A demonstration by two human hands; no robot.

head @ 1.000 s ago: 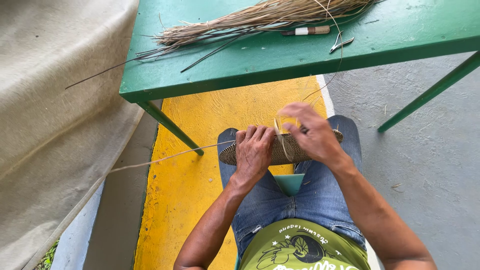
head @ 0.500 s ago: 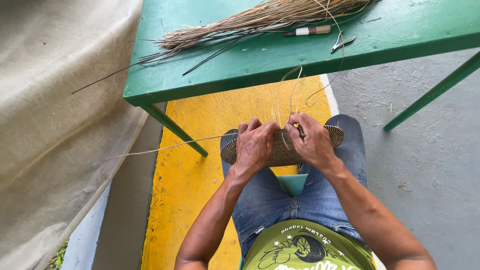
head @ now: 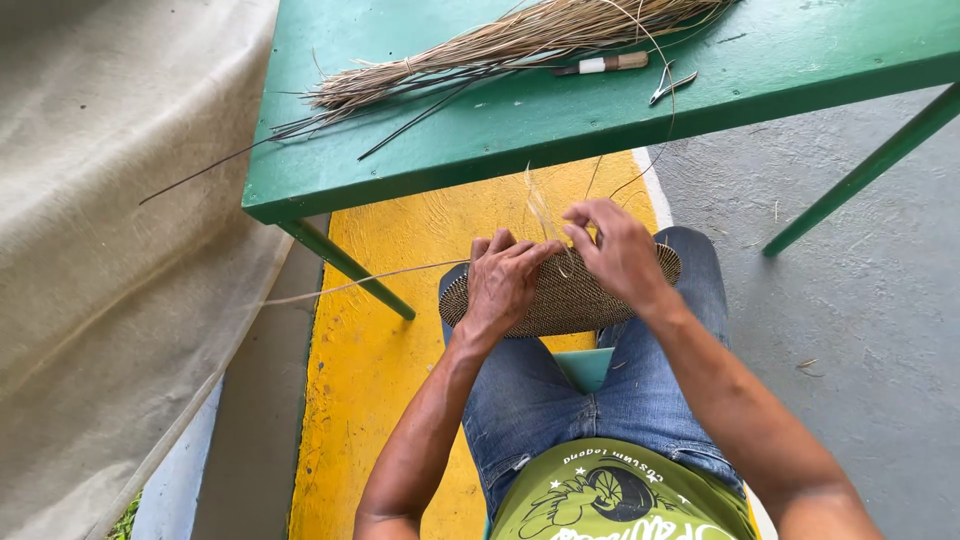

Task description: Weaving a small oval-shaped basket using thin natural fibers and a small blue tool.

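The woven disc (head: 575, 295) lies flat across the person's knees, just below the near edge of the green bench (head: 560, 130). Much of it is covered: the left hand (head: 505, 280) lies over its left half and the right hand (head: 615, 250) over its upper right, so only the lower middle, the left rim and the right rim show. Its underside and how thick it is cannot be made out. A pale fibre strand (head: 540, 210) rises from between the two hands, thin and blurred, and where it enters the weave is hidden by the fingers. Another long strand (head: 360, 283) runs off to the left from under the left hand.

Counted: one disc, two hands, one bundle of dried fibres (head: 500, 45) on the bench, one wood-handled knife (head: 605, 65) and one small pair of pliers (head: 670, 85) beside it. The bundle is cut off at the top edge.

The left grip is pressed down flat on the disc, fingers curled over its far rim. The right grip is narrow, fingertips pinched at the strand right above the disc's top edge, the palm resting on the weave. The disc sits directly under both grips, touching both.
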